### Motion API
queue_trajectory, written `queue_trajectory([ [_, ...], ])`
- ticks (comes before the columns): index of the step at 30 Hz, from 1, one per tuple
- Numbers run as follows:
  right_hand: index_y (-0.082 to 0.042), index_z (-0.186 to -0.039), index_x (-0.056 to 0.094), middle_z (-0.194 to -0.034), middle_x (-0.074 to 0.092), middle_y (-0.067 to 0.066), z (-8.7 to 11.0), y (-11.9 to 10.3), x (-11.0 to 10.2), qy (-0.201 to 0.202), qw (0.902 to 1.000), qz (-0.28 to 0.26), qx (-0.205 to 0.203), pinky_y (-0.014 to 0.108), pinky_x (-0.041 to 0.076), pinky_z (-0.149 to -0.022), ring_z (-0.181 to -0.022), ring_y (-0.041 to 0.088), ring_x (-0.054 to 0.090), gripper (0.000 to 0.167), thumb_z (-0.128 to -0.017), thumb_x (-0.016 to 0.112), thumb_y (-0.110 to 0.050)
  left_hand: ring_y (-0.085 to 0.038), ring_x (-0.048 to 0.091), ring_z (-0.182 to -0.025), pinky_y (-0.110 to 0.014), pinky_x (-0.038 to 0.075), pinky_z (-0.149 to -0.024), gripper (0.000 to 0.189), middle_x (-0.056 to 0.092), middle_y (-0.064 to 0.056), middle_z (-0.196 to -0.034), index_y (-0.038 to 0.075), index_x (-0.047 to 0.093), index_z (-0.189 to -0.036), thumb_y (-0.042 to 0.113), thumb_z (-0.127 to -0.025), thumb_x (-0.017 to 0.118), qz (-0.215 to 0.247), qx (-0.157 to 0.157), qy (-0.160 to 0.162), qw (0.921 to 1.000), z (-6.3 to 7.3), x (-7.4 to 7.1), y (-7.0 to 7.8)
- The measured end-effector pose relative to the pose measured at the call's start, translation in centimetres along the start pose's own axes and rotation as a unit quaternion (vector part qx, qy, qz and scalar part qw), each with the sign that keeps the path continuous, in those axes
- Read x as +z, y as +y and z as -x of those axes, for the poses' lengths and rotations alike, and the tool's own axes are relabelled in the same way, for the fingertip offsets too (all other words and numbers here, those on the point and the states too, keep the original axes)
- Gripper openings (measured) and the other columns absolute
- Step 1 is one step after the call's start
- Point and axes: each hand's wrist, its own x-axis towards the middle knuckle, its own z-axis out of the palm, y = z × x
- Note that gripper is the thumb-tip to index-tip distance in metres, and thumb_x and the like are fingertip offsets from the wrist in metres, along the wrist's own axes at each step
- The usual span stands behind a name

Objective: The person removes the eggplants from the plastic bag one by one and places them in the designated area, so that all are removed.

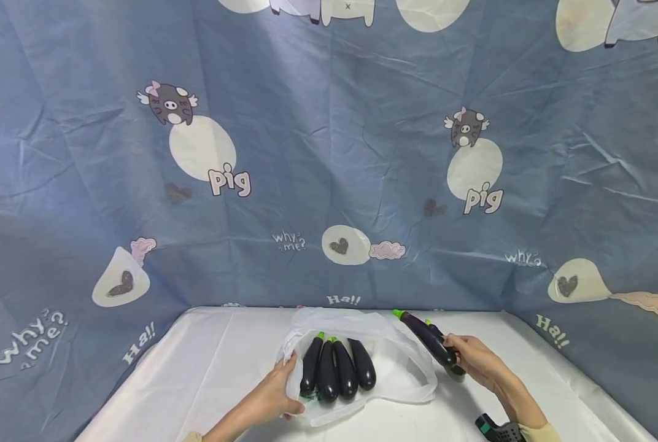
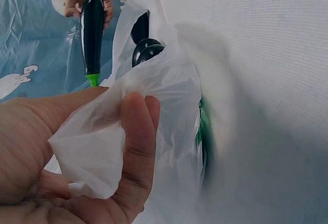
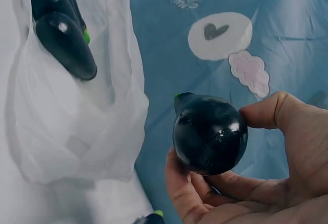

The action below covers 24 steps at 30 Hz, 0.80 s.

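A thin white plastic bag [image 1: 337,320] lies on the table with its mouth toward me, and several dark eggplants [image 1: 327,373] lie side by side inside. My left hand [image 1: 276,391] pinches the bag's left edge; the left wrist view shows the crumpled film [image 2: 95,157] between thumb and fingers. To the right of the bag, my right hand [image 1: 475,362] grips one eggplant [image 1: 427,336] near its rounded end, green stem pointing away to the upper left. In the right wrist view this eggplant [image 3: 210,137] sits between thumb and fingers. Another eggplant [image 1: 458,370] lies behind it, mostly hidden.
A white cloth [image 1: 213,362] covers the table. Behind it hangs a blue curtain [image 1: 329,184] printed with pigs and words. A dark band [image 1: 500,430] is on my right wrist. Something green [image 2: 204,131] shows under the bag's edge in the left wrist view.
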Motion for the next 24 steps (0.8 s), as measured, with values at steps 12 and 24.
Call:
queue_trajectory([
  [12,0.006,-0.102,0.047,-0.086,0.042,-0.001,-0.3,0.9,-1.9,0.042,0.9990,0.003,0.014,0.018,0.043,-0.062,-0.075,0.008,0.042,0.025,-0.091,0.048,-0.016,-0.017,0.061,-0.064,-0.026,0.055,-0.046,0.108,0.011,-0.051,-0.143,-0.014,0.017,-0.148,0.000,-0.062,0.081,0.013,-0.001,-0.005,0.9999,0.0,-0.1,0.0],
  [24,0.002,-0.095,0.046,-0.085,0.039,-0.001,-0.8,2.4,-3.8,0.065,0.9974,0.002,0.031,0.021,0.046,-0.066,-0.075,0.007,0.041,0.021,-0.093,0.046,-0.019,-0.017,0.061,-0.060,-0.026,0.055,-0.046,0.107,0.011,-0.051,-0.142,-0.014,0.018,-0.147,-0.001,-0.062,0.080,0.013,-0.001,-0.003,0.9999,0.1,0.1,0.0],
])
